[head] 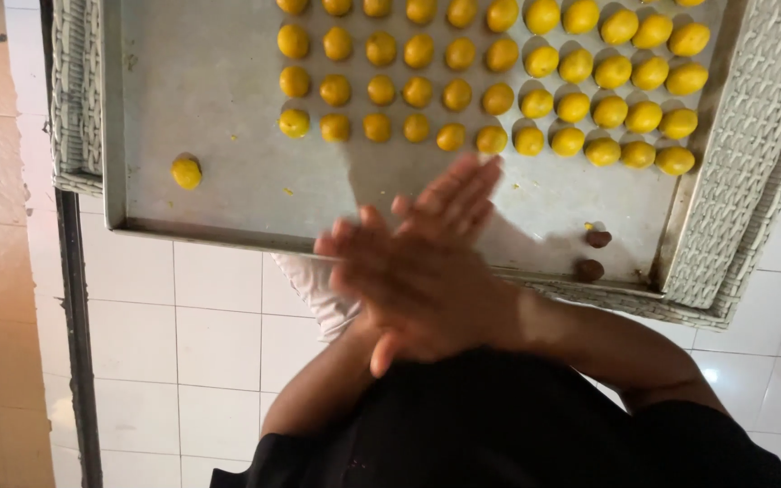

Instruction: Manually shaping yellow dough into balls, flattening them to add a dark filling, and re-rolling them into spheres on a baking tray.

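My right hand point(409, 289) lies flat on top of my left hand point(458, 194), palm pressed to palm, over the near edge of a grey metal tray point(219, 208). Both hands are blurred. The right fingers point left and the left fingers point up and to the right. Whatever lies between the palms is hidden. Several rows of small yellow dough balls point(418, 90) fill the far right part of the tray. One yellow ball point(186, 172) sits alone at the tray's left. Two small brown balls point(598, 239) point(588, 269) lie near the tray's right front corner.
The tray rests on a white wicker surface point(752, 136). Below is a white tiled floor point(183, 343), with a dark vertical post point(74, 316) at the left. A white shape point(314, 285) shows under my arms. My black clothing point(517, 434) fills the bottom.
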